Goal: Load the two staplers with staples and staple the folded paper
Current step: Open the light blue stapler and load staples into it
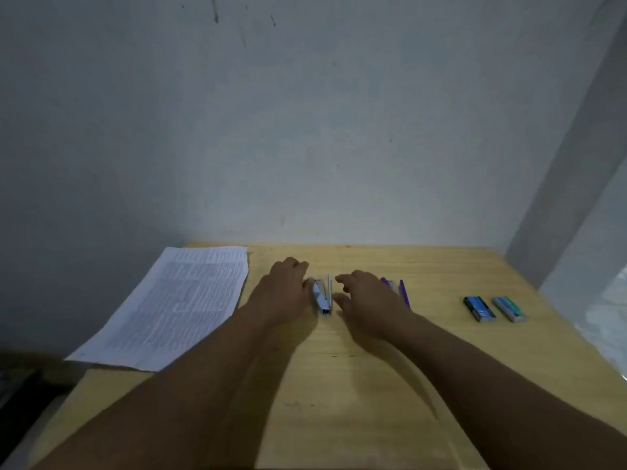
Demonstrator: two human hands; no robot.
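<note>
Two staplers [322, 297] [397, 290], two staple boxes [479, 308] [509, 309], one printed paper [176, 305], two hands [285, 290] [369, 300].

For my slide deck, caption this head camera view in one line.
Left hand touching a silver stapler, right hand open beside it, printed paper left, staple boxes right.

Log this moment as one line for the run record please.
left hand: touching silver stapler | right hand: open beside it | purple stapler: untouched | two staple boxes: far right | printed paper: left, flat

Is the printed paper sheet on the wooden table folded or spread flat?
Spread flat: the printed paper sheet lies as one open page at the wooden table's left edge, with no visible crease.
</note>
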